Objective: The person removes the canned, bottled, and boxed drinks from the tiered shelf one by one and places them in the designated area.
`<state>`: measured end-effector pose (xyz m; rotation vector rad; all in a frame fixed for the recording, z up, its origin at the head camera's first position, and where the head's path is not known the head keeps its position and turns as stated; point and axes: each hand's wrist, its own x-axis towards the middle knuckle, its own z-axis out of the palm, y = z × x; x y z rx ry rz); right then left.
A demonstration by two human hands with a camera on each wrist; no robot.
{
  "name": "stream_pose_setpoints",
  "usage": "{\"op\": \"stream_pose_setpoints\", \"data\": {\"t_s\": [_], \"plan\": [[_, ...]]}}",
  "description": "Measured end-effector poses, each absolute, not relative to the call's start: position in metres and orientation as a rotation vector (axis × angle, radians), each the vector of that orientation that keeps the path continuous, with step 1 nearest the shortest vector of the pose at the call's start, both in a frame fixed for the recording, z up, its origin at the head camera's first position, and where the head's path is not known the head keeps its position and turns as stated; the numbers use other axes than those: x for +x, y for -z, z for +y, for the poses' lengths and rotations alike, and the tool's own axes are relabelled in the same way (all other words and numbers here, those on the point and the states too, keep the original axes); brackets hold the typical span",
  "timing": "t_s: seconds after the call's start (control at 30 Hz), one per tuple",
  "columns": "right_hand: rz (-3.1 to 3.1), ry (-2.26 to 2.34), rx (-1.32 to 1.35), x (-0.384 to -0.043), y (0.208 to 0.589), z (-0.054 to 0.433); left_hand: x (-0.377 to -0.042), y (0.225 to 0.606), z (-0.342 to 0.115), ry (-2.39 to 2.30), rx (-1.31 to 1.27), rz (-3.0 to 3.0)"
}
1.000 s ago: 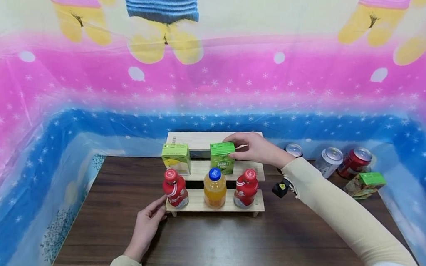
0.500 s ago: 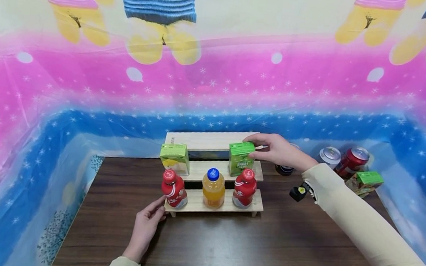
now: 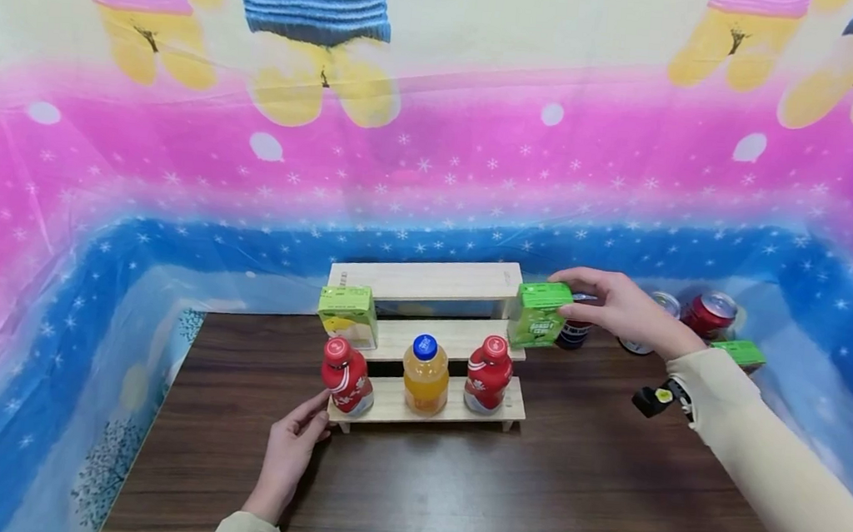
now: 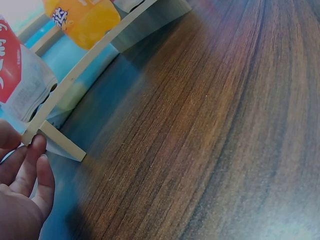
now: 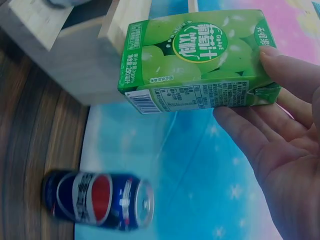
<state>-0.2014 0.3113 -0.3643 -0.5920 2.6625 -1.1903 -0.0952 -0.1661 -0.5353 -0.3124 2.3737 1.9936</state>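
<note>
While my right-hand grip (image 3: 618, 310) has the green grape juice box (image 3: 541, 315) pinched near its top between thumb and fingers, my left-hand grip (image 3: 290, 451) is clamped on the front left corner of the wooden stepped shelf (image 3: 425, 279). Left wrist cam shows that one pretty well: digits on either side of the corner of the lowest step (image 3: 389, 395), right by a stubby leg (image 4: 65, 142).

The juice box is roughly upright at the right end of the middle step (image 3: 409, 344), sticking out past it a bit, and honestly I can't tell from my feeds whether its bottom touches the wood. Right wrist cam also gives me a Pepsi can (image 5: 97, 200) standing on the surface (image 3: 417, 482) just beside the shelf.

Left end of the middle step has a yellow-green carton (image 3: 347, 314). Down on the lowest step: one red bottle (image 3: 348, 379) on the left, an orange drink bottle (image 3: 424, 387) in the middle, a second red bottle (image 3: 488, 379) on the right. Over past my right hand I've got a silver can (image 3: 667, 302), a red can (image 3: 710, 313) and a green-topped carton (image 3: 739, 352), all partly hidden.
</note>
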Motion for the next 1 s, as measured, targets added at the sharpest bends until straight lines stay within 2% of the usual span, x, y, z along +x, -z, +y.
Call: {"op": "stream_pose_setpoints", "data": {"t_s": [0.37, 1.0], "plan": [[2.750, 1.127, -0.405, -0.181, 0.378, 0.365, -0.096, 0.534, -0.167, -1.991, -0.304, 2.368], [2.865, 1.026, -0.294, -0.162, 0.421, 0.436, -0.095, 0.535, -0.165, -2.010, -0.318, 2.348]]}}
